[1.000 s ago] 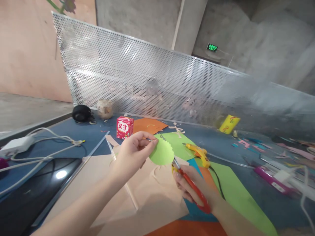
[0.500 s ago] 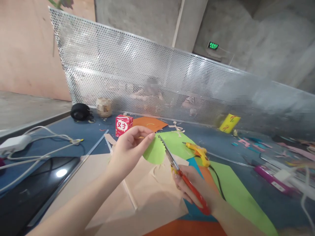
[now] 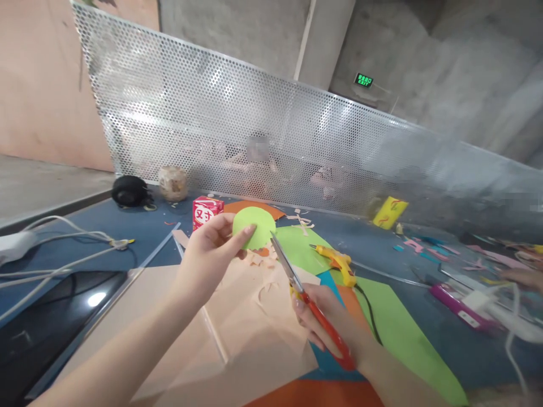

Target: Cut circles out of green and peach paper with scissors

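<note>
1. Left hand point(image 3: 214, 243) pinches a green disc point(image 3: 258, 219), thumb across it.
2. Right hand point(image 3: 337, 311) curls around red scissors point(image 3: 313, 306), tips beside the disc.
3. A red box point(image 3: 206, 209) peeks out behind the left hand.
4. A yellow glue gun point(image 3: 338, 262) lies right of the scissors, peach paper point(image 3: 254, 333) below.

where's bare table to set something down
Bare blue tabletop shows between the yellow plastic glue gun, yellow rectangular packet and pink-and-blue paper scraps, and between the long green paper sheet and purple power strip. Crowded: the beige paper sheet under the left hand and right hand, with curled beige offcuts.
</note>
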The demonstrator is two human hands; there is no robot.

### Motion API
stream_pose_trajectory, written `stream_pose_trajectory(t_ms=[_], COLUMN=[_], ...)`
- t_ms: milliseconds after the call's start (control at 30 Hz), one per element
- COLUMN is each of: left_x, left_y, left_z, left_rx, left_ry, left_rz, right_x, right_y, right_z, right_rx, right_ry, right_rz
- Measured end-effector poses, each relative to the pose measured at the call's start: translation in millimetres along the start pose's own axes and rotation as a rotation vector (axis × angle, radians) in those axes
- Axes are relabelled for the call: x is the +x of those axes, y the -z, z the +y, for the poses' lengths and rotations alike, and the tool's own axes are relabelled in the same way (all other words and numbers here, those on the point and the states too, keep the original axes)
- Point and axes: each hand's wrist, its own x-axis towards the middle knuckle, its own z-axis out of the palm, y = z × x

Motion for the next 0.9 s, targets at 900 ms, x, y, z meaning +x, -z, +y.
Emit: stream_pose_trajectory(t_ms=[900], left_x=[-2.9], left_y=[-2.4], left_z=[7.7], left_rx=[0.231], left_ry=[-0.216], left_rz=[0.001], right_x=[-2.7], right_y=[3.3], right_z=[2.9], right_rx=[-0.012], right_ry=[0.098], right_rz=[-0.026])
